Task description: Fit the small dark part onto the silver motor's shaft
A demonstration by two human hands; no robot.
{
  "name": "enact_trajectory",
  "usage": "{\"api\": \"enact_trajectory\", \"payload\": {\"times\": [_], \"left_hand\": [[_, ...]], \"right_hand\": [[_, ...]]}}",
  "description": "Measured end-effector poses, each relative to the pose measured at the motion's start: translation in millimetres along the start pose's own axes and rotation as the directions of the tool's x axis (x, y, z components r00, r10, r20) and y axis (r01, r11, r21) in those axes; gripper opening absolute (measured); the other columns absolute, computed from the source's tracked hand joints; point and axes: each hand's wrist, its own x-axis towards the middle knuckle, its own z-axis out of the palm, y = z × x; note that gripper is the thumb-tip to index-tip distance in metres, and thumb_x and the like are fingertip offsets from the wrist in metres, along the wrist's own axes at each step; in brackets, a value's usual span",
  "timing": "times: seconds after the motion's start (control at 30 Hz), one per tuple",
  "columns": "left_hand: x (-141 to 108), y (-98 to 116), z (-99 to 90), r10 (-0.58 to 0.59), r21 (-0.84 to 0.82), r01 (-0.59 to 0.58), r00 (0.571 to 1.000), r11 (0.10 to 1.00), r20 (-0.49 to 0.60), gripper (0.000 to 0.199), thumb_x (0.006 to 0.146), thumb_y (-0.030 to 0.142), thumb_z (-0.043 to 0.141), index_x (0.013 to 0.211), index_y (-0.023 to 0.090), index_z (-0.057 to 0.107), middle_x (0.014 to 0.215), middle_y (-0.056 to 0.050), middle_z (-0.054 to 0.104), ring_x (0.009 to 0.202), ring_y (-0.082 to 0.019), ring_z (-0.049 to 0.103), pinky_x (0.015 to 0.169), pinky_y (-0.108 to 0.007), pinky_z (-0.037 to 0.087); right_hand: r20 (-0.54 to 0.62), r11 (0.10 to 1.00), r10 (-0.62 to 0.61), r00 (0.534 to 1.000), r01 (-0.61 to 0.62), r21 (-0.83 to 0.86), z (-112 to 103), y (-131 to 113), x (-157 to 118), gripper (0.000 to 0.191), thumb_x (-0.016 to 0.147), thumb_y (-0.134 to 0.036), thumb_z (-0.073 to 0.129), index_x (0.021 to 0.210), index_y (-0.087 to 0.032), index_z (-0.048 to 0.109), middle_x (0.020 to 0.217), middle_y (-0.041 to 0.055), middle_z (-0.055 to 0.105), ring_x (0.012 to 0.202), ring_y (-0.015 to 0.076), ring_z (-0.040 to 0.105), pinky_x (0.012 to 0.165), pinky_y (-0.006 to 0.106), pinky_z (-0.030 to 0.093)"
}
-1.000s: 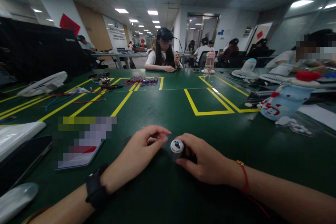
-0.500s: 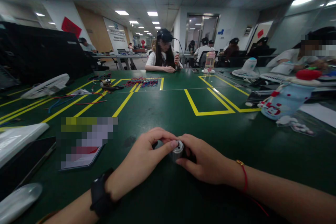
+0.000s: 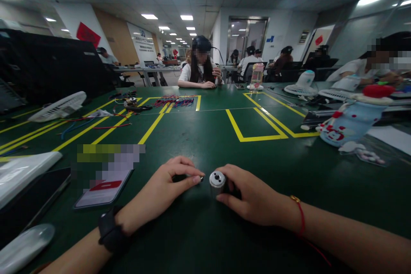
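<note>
My right hand (image 3: 245,190) is closed around a silver cylindrical motor (image 3: 217,182), which stands upright with its round end face up. Dark holes and a dark centre show on that face. Just left of the motor, my left hand (image 3: 176,180) pinches a small shiny metal piece (image 3: 201,178) between thumb and fingertips. The piece is too small to name and is mostly covered by the fingers. A narrow gap separates it from the motor.
On the left lie a phone (image 3: 105,186), a white mouse (image 3: 27,242) and a white fan (image 3: 59,106). Farther back are bundled red and blue wires (image 3: 176,101). A blue cup (image 3: 349,122) stands at right. A co-worker (image 3: 201,66) sits across the green table (image 3: 192,137).
My left hand has moved left, off the motor's top, with the small metal piece in its fingertips. The end face is now uncovered. My right hand stays on the motor.
</note>
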Motion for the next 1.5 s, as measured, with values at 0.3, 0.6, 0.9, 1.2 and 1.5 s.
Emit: {"api": "enact_trajectory", "payload": {"times": [0.3,0.6,0.9,1.2,1.5], "left_hand": [[-1,-17,4.2,0.017,0.176,-0.037,0.993,0.984,0.115,0.015,0.084,0.035,0.063,0.093,0.038,0.074,0.113,-0.001,0.057,0.109,-0.025,0.047,0.097,-0.043,0.034],[-1,-19,6.0,0.046,0.251,-0.074,0.992,0.965,0.117,0.016,0.085,0.036,0.061,0.094,0.040,0.074,0.115,-0.001,0.056,0.109,-0.025,0.046,0.096,-0.042,0.035],[0,-15,3.5,0.034,0.167,-0.054,0.992,0.985,0.119,0.020,0.086,0.033,0.060,0.101,0.039,0.072,0.115,-0.001,0.058,0.109,-0.025,0.050,0.096,-0.041,0.037],[1,-19,-0.7,-0.271,-0.249,0.210,0.931,0.945,-0.244,0.029,0.092,0.036,0.048,0.114,0.024,0.062,0.098,-0.003,0.066,0.093,-0.021,0.061,0.084,-0.033,0.044],[3,-28,1.4,-0.277,-0.244,0.215,0.926,0.946,-0.256,0.021,0.090,0.029,0.049,0.102,0.021,0.063,0.094,-0.002,0.065,0.091,-0.019,0.060,0.082,-0.031,0.043]], "right_hand": [[0.004,1.000,0.011,1.000,-0.011,-0.007,0,0,0,0.029,0.082,-0.019,0.063,0.110,-0.019,0.054,0.090,0.0030,0.055,0.075,0.0169,0.047,0.065,0.030,0.040],[0.003,1.000,0.009,1.000,-0.009,-0.001,0,0,0,0.029,0.082,-0.021,0.063,0.110,-0.019,0.054,0.090,0.0036,0.055,0.075,0.0171,0.048,0.066,0.030,0.041],[0.009,1.000,0.003,1.000,-0.003,-0.010,1,2,0,0.027,0.082,-0.021,0.063,0.108,-0.020,0.053,0.092,0.0029,0.055,0.076,0.0171,0.048,0.066,0.031,0.041],[0.021,1.000,0.021,1.000,-0.021,0.000,-1,0,1,0.031,0.083,-0.022,0.063,0.112,-0.020,0.053,0.096,0.0041,0.057,0.078,0.0174,0.049,0.068,0.032,0.043],[-0.004,1.000,0.031,0.999,-0.031,0.003,2,3,0,0.031,0.083,-0.021,0.063,0.112,-0.020,0.052,0.093,0.0022,0.055,0.075,0.0157,0.049,0.066,0.030,0.042]]}}
